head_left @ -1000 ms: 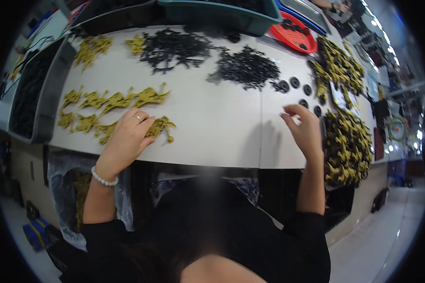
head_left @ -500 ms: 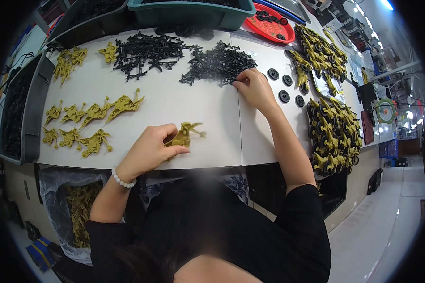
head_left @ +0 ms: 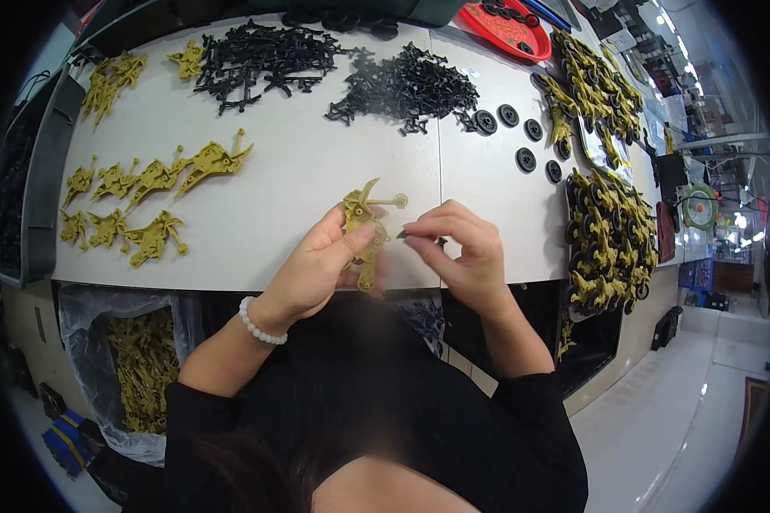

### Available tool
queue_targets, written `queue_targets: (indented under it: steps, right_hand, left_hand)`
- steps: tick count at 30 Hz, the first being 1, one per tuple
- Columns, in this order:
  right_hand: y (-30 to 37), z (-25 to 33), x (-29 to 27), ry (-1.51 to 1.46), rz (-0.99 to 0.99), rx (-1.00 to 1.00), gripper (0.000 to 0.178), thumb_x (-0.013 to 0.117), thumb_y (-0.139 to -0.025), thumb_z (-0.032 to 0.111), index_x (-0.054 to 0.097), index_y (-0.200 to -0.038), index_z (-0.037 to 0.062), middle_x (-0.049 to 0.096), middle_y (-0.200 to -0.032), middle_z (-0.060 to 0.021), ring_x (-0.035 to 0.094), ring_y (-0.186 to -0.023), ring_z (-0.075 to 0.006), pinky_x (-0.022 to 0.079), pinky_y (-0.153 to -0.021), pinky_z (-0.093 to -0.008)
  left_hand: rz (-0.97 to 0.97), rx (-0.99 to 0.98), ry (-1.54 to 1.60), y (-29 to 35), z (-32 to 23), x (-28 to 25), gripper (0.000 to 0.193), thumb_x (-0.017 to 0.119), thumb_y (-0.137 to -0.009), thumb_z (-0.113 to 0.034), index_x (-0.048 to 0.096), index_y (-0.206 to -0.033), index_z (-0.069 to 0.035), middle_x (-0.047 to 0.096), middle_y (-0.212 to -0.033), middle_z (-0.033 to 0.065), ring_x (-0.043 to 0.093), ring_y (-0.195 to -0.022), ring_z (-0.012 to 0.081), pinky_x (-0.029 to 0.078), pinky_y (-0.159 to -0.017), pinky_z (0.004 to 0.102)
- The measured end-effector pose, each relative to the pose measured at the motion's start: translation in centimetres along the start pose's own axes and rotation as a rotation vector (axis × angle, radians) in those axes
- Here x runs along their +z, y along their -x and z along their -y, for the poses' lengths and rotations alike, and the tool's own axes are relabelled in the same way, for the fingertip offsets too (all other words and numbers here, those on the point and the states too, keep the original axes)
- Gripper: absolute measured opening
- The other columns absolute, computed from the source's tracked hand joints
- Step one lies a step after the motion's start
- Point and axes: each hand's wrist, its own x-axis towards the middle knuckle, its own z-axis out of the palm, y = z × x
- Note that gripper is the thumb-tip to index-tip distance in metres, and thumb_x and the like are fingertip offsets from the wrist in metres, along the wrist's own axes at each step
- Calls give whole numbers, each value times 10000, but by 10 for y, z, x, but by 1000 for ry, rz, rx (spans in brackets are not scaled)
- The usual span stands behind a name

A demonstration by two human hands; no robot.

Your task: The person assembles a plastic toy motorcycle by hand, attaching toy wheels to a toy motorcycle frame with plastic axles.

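My left hand [head_left: 310, 267] grips a yellow plastic toy motorcycle body [head_left: 357, 208] over the table's near edge. A prong and a round-ended peg stick out at its top. Just to its right, my right hand [head_left: 469, 255] pinches a small black plastic part [head_left: 403, 234] between thumb and fingertips, mostly hidden by them. A narrow gap lies between the part and the yellow body. Beyond my hands are two heaps of black plastic parts, a left heap [head_left: 269, 58] and a right heap [head_left: 409, 87]. Several black wheels [head_left: 526, 160] lie right of the latter.
Yellow body pieces [head_left: 156, 184] lie in rows at left, beside a grey bin [head_left: 50, 145]. Wheeled yellow motorcycles [head_left: 612, 244] are stacked at right. A red tray [head_left: 522, 38] stands at the far right. Below the table, a plastic-lined container [head_left: 145, 376] holds more yellow pieces.
My right hand has come back from the right black heap with a small black part. My left hand has moved right and turned the yellow body more upright. The view has shifted slightly.
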Motion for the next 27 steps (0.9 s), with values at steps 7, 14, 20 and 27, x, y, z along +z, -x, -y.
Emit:
queue_targets:
  steps: [7,14,20,27]
  right_hand:
    - [3,-4,5,180,-12,-206,194,693,-681,-71,671,-851,19,615,-745,-73,578,-649,-192,459,-562,-279]
    - [9,0,11,384,-52,-381,275,694,-598,-70,657,-859,9,594,-726,-72,539,-603,-205,437,-517,-292]
    - [6,8,10,452,-71,-397,259,677,-605,-61,653,-855,3,580,-721,-72,535,-598,-205,443,-517,-292]
    - [-16,-18,-11,96,198,-8,268,692,-743,4,671,-1009,31,644,-786,-95,628,-705,-186,497,-646,-281]
  left_hand:
    - [-13,17,-19,-2,2,9,278,380,-998,-225,407,-1229,-73,590,-808,110,621,-657,194,541,-597,312]
    - [-46,53,-47,-2,6,13,231,393,-992,-184,414,-1187,-62,581,-810,99,609,-644,177,541,-577,294]
    - [-22,69,-128,-2,-2,14,222,404,-987,-175,416,-1176,-59,580,-814,93,605,-650,165,544,-561,291]
    - [-121,18,-11,-11,4,-4,259,416,-981,-186,429,-1204,-56,592,-819,109,623,-656,185,562,-585,313]
